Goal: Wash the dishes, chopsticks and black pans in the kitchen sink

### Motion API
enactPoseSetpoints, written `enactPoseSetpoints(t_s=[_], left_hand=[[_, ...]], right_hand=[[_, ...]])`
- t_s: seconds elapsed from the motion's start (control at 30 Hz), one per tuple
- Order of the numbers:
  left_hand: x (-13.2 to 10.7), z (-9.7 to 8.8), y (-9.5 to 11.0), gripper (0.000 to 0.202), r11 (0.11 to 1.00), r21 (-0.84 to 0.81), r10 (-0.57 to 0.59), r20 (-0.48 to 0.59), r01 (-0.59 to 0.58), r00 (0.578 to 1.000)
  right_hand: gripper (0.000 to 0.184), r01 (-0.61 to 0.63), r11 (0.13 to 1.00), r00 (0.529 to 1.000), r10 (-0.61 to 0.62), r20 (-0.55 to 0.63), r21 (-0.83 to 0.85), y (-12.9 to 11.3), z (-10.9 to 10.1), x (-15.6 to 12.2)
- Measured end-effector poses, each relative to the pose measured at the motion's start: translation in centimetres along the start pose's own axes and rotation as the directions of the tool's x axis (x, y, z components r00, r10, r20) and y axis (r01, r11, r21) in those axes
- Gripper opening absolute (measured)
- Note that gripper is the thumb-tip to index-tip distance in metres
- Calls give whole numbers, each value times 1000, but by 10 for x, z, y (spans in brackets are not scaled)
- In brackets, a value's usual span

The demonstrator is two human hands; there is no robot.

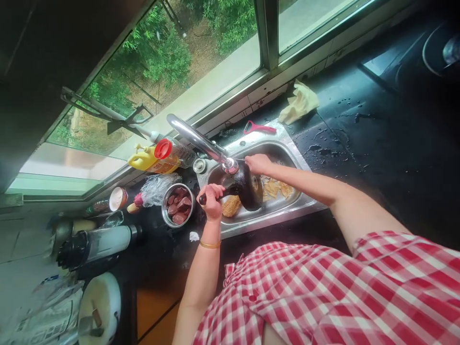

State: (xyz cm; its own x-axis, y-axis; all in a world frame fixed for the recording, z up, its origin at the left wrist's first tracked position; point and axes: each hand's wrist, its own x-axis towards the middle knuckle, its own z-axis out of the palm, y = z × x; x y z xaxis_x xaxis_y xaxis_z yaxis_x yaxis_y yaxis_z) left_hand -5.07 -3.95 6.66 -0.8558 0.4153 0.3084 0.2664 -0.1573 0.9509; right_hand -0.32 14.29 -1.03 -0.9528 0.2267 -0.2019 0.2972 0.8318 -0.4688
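Observation:
My left hand (212,201) is wrapped round the black handle of a small dark frying pan (253,194). The pan is held tilted on its side over the steel sink (297,152), beneath the chrome faucet (201,140). At the pan's far rim, my right hand (258,164) is closed on the edge, its fingertips partly hidden. A brown scrubbing pad (231,206) lies in the sink left of the pan. Pale peelings (275,189) rest on the sink bottom to the right of it.
A steel bowl of dark red meat pieces (178,206) stands left of the sink. Behind are a yellow bottle (143,160) and a red-capped jar (164,149). A red peeler (259,128) lies on the back rim, a crumpled cloth (299,103) beyond. Water spots the right counter.

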Motion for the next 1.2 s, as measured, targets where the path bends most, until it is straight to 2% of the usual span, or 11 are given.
enactPoseSetpoints(t_s=[0.13,0.27,0.37,0.5,0.63,0.77,0.9,1.03,1.13,1.2], left_hand=[[-1,-1,0,53,1000,-4,-4,-14,4,1000],[-2,-1,0,53,1000,-20,-2,-20,1,1000],[-2,-2,0,53,998,-57,-2,-29,0,1000],[-1,-1,0,51,997,-78,12,-22,-14,1000],[0,-1,0,50,996,-94,3,-2,-3,1000],[1,-3,0,51,997,-77,-2,-6,2,1000],[1,-7,-1,50,995,-101,-1,-27,-2,1000],[-1,-7,-1,49,995,-99,10,-24,-12,1000],[-1,-6,0,50,994,-106,-8,-33,4,999],[0,-6,0,50,993,-116,-3,-29,0,1000]], right_hand=[[31,98,995,994,-96,60,-22,0,-2,-1],[33,-18,999,999,20,29,-50,7,-6,-2],[36,36,998,997,-33,65,-42,11,-7,-5],[36,-27,998,998,30,56,-50,8,-3,-9],[37,79,997,993,-77,86,-15,-2,2,-6],[38,-44,999,999,44,24,-23,-6,3,0],[36,67,998,995,-66,74,-7,-7,5,-2],[37,-69,998,997,69,32,-14,-1,2,2],[37,16,1000,998,-16,56,3,2,4,5],[36,0,1000,999,-1,48,9,4,8,5]])
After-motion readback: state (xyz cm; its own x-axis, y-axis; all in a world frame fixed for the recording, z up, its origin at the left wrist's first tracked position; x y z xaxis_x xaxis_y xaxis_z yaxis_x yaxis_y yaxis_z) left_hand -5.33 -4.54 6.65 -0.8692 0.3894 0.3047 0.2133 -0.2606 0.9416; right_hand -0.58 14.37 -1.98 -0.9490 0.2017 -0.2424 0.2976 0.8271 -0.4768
